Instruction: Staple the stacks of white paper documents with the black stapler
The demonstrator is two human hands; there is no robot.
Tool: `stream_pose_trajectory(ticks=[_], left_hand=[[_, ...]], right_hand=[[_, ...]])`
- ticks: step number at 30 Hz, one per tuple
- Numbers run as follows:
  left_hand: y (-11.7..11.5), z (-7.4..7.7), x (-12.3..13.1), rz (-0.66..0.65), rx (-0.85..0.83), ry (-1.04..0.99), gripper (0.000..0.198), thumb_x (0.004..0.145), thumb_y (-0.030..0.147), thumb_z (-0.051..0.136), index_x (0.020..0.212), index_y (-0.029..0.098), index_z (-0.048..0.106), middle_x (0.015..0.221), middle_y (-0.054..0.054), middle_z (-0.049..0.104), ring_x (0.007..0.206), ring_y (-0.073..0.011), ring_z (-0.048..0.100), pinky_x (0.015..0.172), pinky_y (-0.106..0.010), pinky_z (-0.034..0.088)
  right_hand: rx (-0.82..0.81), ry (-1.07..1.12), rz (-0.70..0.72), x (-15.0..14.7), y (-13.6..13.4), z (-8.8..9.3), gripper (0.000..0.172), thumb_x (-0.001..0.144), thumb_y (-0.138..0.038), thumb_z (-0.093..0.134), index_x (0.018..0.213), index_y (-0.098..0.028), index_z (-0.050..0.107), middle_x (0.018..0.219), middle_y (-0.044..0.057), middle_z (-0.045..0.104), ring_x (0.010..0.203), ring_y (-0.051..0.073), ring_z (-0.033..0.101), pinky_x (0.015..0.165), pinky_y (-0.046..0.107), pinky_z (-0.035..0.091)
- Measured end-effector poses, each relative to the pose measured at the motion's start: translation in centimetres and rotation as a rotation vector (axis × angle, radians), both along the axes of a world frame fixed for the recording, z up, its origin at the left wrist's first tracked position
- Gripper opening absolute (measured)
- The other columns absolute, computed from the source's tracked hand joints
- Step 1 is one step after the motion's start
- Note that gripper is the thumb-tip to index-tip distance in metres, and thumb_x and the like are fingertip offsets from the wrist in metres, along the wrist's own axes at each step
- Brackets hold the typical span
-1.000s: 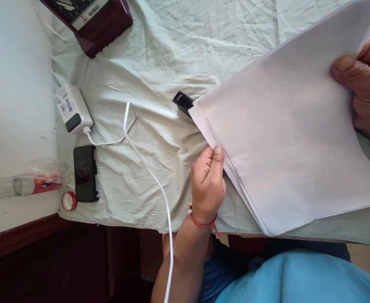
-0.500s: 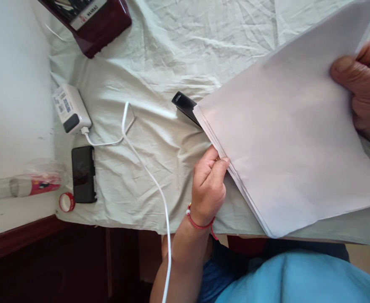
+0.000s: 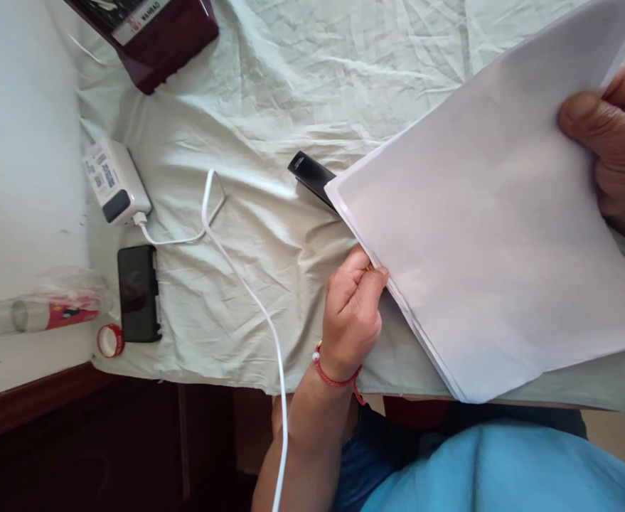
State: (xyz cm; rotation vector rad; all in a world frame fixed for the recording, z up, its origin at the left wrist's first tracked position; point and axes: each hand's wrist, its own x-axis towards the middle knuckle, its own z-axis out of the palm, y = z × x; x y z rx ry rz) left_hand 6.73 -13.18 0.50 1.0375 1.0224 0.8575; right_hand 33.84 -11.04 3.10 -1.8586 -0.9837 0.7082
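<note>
Several white paper sheets form a loose stack, held at a slant above the cloth-covered table. My left hand, with a red string bracelet at the wrist, pinches the stack's left edge between thumb and fingers. At the far right my right hand grips the opposite side, thumb on top; its fingers are mostly hidden behind the paper. From under the stack's upper left corner sticks out the end of a black object, perhaps a stapler; the rest of it is covered.
A white power bank trails a white cable across the cloth and past my left arm. A black phone and a red tape roll lie near a bottle. At top left stands a dark red box.
The sheet edges at the left side of the stack sit closer together than before. Both hands keep their hold, and the view has shifted very slightly.
</note>
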Motion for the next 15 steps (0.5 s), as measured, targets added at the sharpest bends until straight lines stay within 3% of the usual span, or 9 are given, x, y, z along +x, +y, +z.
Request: stream_pose_trajectory(ticks=[4, 8, 12, 15], left_hand=[[0.2, -0.2, -0.2, -0.012, 0.024, -0.023, 0.020, 0.094, 0.011, 0.060, 0.081, 0.021, 0.071, 0.072, 0.000, 0.055, 0.073, -0.0168, 0.050, 0.074, -0.029, 0.046], [0.2, -0.4, -0.5, -0.040, 0.002, -0.050, 0.021, 0.097, 0.012, 0.058, 0.087, 0.021, 0.074, 0.076, -0.001, 0.057, 0.073, -0.0164, 0.047, 0.069, -0.029, 0.041], [0.3, -0.1, -0.5, -0.064, -0.012, -0.108, 0.020, 0.094, 0.013, 0.059, 0.092, 0.021, 0.077, 0.078, 0.000, 0.059, 0.077, -0.0170, 0.052, 0.075, -0.029, 0.045], [0.4, 0.1, -0.4, -0.052, -0.023, -0.116, 0.017, 0.093, 0.017, 0.061, 0.095, 0.022, 0.077, 0.078, 0.000, 0.058, 0.076, -0.0172, 0.052, 0.076, -0.029, 0.047]], right_hand=[[-0.023, -0.014, -0.002, -0.1, -0.2, 0.4, 0.016, 0.102, -0.031, 0.073, 0.097, -0.021, 0.085, 0.081, 0.003, 0.062, 0.066, 0.008, 0.048, 0.064, 0.031, 0.039], [-0.030, 0.006, -0.018, -0.5, -0.5, 0.7, 0.013, 0.100, -0.024, 0.075, 0.092, -0.020, 0.084, 0.072, 0.001, 0.054, 0.061, 0.005, 0.043, 0.062, 0.029, 0.039], [-0.105, -0.070, -0.008, -1.0, -0.9, 1.4, 0.021, 0.106, -0.030, 0.068, 0.112, -0.024, 0.087, 0.089, 0.004, 0.069, 0.067, 0.008, 0.051, 0.060, 0.030, 0.034], [-0.056, -0.070, 0.055, 0.3, -0.4, 0.8, 0.021, 0.105, -0.036, 0.071, 0.112, -0.024, 0.087, 0.097, 0.006, 0.072, 0.071, 0.009, 0.052, 0.059, 0.028, 0.035]])
